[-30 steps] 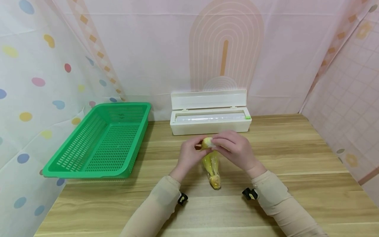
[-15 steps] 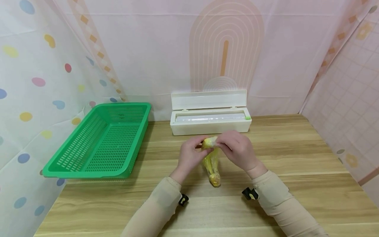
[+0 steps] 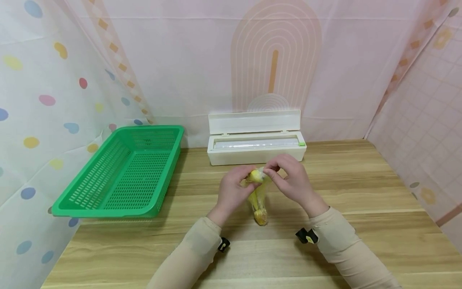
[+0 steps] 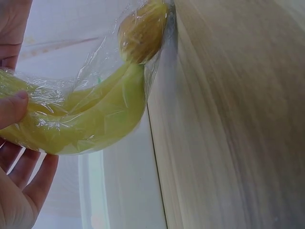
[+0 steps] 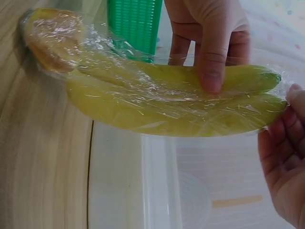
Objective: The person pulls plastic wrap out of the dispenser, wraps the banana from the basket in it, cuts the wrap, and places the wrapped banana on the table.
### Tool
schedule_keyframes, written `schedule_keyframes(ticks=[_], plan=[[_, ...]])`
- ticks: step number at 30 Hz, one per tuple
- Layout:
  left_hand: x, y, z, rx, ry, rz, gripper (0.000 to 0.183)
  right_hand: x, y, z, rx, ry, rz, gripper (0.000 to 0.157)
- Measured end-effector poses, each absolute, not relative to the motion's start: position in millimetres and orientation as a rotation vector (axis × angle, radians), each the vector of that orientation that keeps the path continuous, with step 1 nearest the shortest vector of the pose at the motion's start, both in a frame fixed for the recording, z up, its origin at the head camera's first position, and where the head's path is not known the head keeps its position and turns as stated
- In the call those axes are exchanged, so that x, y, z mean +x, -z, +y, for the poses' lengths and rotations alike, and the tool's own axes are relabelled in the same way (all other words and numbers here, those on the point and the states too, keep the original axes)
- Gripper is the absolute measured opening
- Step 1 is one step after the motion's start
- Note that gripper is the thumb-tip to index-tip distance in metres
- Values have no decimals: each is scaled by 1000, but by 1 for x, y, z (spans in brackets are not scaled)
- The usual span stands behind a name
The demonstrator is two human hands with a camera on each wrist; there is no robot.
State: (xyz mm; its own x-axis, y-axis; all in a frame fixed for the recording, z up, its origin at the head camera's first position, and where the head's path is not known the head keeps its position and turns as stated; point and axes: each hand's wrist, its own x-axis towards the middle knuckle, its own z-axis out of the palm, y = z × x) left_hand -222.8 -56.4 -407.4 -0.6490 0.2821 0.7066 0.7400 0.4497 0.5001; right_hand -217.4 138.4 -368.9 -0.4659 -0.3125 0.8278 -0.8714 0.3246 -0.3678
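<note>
Two joined yellow bananas (image 5: 157, 107) are covered in clear plastic wrap (image 4: 90, 67), their brown stem end (image 4: 143, 33) low, close to the tabletop. My left hand (image 3: 232, 190) grips them near the tips, its thumb (image 5: 212, 71) across one side and the fingers behind, as the right wrist view shows. Thumb and forefinger of my right hand (image 3: 291, 176) pinch the wrap at the banana tips. Behind the hands stands a white cling film box (image 3: 257, 153), its lid up and a film roll (image 3: 257, 143) inside.
A green plastic basket (image 3: 153, 210) stands on the left of the wooden table (image 3: 361, 241). A patterned cloth (image 3: 195, 60) hangs behind the table and along both sides.
The banana tips have tilted up a little and the stem end has shifted slightly away from me. My right hand has drawn a little to the right, with its fingers at the wrapped tips.
</note>
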Motion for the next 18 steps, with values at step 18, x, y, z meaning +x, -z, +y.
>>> schedule_keyframes(ticks=[18], plan=[[-222, 410, -59, -938, 1049, -2086, 37, -207, 347, 138, 723, -1498, -2427, 7]])
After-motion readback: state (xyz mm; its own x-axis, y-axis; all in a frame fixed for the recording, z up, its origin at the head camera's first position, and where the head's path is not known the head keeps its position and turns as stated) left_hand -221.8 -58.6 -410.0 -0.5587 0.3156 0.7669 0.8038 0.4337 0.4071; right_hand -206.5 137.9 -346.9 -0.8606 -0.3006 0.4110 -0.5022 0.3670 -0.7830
